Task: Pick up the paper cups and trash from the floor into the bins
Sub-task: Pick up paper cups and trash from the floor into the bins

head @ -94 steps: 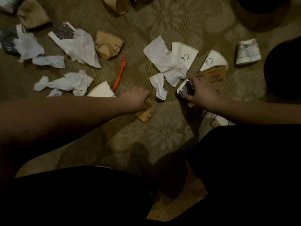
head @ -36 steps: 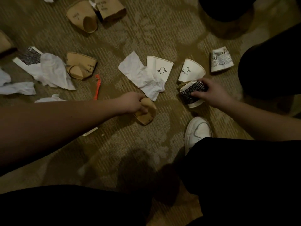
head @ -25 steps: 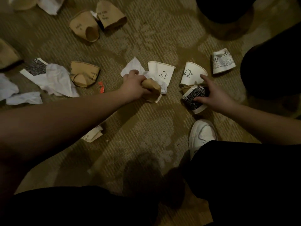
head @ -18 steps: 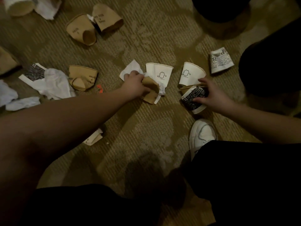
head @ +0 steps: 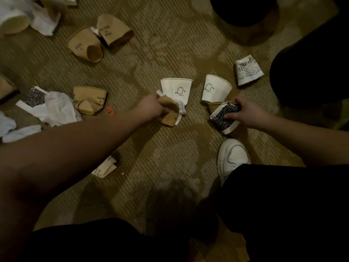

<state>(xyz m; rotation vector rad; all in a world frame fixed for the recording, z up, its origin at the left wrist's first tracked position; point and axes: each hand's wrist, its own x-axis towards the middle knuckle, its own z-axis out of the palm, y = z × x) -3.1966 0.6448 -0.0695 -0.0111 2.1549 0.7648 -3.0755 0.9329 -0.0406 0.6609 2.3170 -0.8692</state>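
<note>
Both hands are full. The left hand (head: 151, 107) holds a brown cup (head: 168, 112) and tissue; the right hand (head: 245, 114) holds a black cup (head: 224, 116). Around the white shoe (head: 233, 157), many cups still lie on the floor (head: 160, 44).

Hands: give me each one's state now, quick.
Left hand: gripping a brown cup and a white napkin.
Right hand: gripping a black printed cup.

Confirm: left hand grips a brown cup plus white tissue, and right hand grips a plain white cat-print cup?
Not quite. In the head view the right hand grips a black patterned cup, not a cat-print one. The left hand does grip the brown cup plus white tissue.
</note>
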